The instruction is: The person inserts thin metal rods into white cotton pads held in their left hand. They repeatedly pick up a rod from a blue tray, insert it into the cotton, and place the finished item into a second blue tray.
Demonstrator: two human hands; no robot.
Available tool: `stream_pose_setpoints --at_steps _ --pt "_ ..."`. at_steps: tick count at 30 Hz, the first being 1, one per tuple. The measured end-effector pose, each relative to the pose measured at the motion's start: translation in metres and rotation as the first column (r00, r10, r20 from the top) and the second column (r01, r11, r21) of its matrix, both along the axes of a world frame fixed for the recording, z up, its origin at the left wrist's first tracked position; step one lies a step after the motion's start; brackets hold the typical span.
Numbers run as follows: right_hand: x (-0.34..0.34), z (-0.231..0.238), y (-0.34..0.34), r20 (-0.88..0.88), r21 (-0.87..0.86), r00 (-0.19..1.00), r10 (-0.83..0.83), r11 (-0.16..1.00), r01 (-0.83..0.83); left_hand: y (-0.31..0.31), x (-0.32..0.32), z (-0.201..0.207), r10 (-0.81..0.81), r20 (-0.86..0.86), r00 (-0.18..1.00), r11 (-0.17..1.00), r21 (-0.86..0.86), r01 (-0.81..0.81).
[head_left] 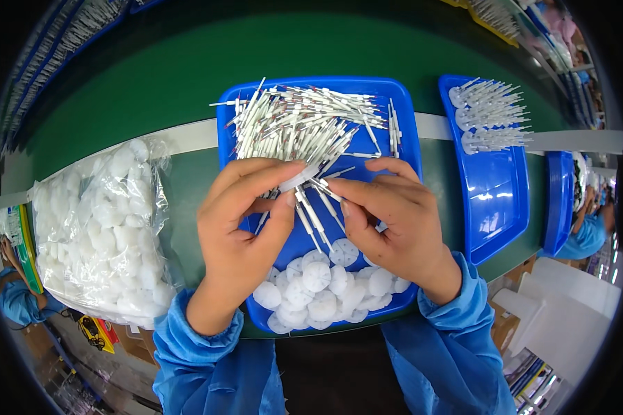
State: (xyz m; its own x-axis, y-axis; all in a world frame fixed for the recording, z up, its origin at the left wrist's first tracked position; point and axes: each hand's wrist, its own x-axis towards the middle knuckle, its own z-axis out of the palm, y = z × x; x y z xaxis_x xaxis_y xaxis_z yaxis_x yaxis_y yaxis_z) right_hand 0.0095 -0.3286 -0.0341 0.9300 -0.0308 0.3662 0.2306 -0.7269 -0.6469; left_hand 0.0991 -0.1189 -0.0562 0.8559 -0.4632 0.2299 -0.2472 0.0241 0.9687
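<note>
Over the blue tray (pixel 399 97), my left hand (pixel 239 214) pinches a white plastic disc (pixel 299 178) between thumb and fingers. Several thin white rods (pixel 311 218) hang from the disc, pointing down toward me. My right hand (pixel 401 221) is closed at the disc's right side, thumb and index finger pinching a thin white rod (pixel 329 190) close to it; the fingers partly hide the rod. Behind my hands, a heap of white rods with dark reddish bands (pixel 298 124) fills the far part of the tray. Loose round white discs (pixel 325 287) lie piled in its near part.
To the right, a second blue tray (pixel 495 200) carries discs bristling with rods (pixel 491 114) at its far end. A clear bag of white discs (pixel 104 235) lies at left on the green table (pixel 311 48). Other people work at both sides.
</note>
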Motion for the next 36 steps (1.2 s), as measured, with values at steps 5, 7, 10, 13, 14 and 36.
stream_pose_setpoints --at_steps 5,7,10,13,14,36 --pt "0.001 0.000 0.000 0.039 -0.093 0.998 -0.045 0.994 0.049 -0.005 -0.003 0.002 -0.041 -0.010 0.999 0.999 0.005 0.041" --pt "0.002 0.000 -0.001 0.069 -0.130 0.995 -0.073 0.988 0.081 -0.005 -0.006 0.003 -0.062 0.004 0.998 0.997 0.053 0.061" --pt "0.002 -0.001 0.004 0.136 -0.210 0.983 -0.120 0.967 0.147 -0.007 -0.006 0.007 -0.065 0.175 0.982 0.982 0.186 0.032" --pt "0.000 0.002 0.007 0.179 -0.315 0.975 -0.131 0.931 0.183 -0.004 -0.009 0.007 -0.070 0.255 0.964 0.959 0.284 -0.005" --pt "-0.001 0.004 0.007 0.190 -0.345 0.974 -0.125 0.920 0.186 -0.003 -0.010 0.006 -0.063 0.254 0.965 0.960 0.279 -0.011" --pt "0.000 0.003 -0.023 -0.135 0.494 0.990 0.038 0.869 0.034 -0.003 -0.003 0.017 -0.079 0.146 0.986 0.989 0.132 0.060"
